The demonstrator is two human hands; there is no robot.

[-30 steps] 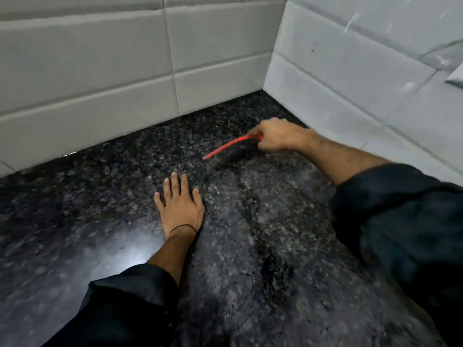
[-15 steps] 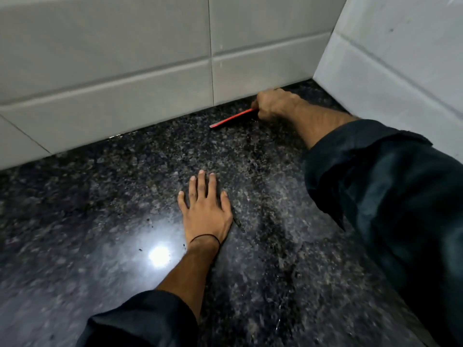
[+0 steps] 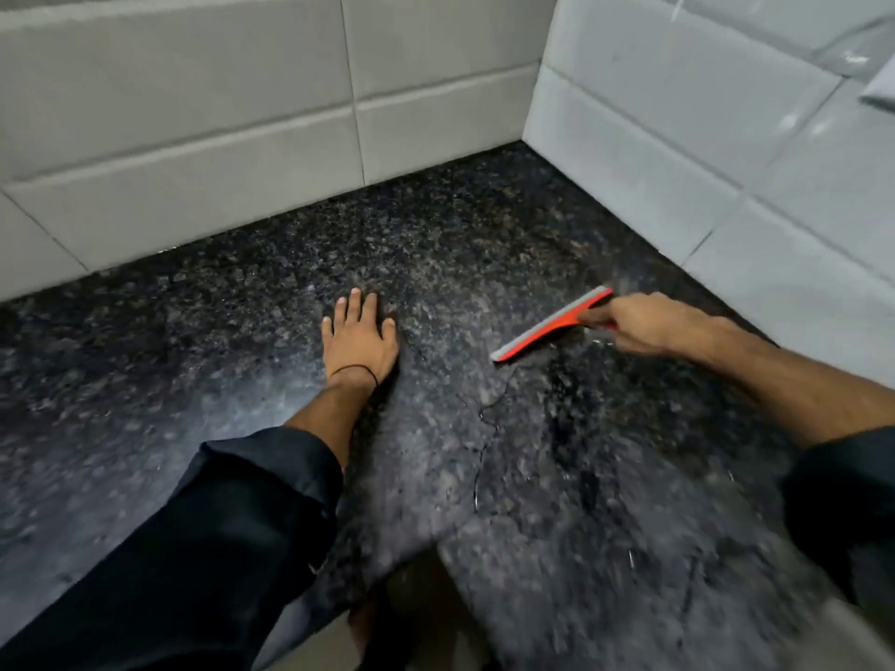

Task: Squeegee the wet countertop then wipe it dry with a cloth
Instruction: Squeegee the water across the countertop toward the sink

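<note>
A dark speckled granite countertop (image 3: 203, 331) fills the view, with wet streaks and a thin line of water running down its middle right. My right hand (image 3: 634, 324) grips the handle of a red squeegee (image 3: 547, 326) whose grey blade rests on the stone, slanted from upper right to lower left. My left hand (image 3: 359, 336) lies flat on the counter with fingers spread, a black band around its wrist, well to the left of the blade. No cloth is in view.
Pale tiled walls rise at the back (image 3: 193, 138) and on the right (image 3: 702, 152), meeting in a corner. The counter's front edge (image 3: 436, 544) has an inward notch near the bottom middle, with floor below it.
My right hand has pulled the squeegee away from the back wall, toward me and to the right. The left hand stays flat on the counter.
</note>
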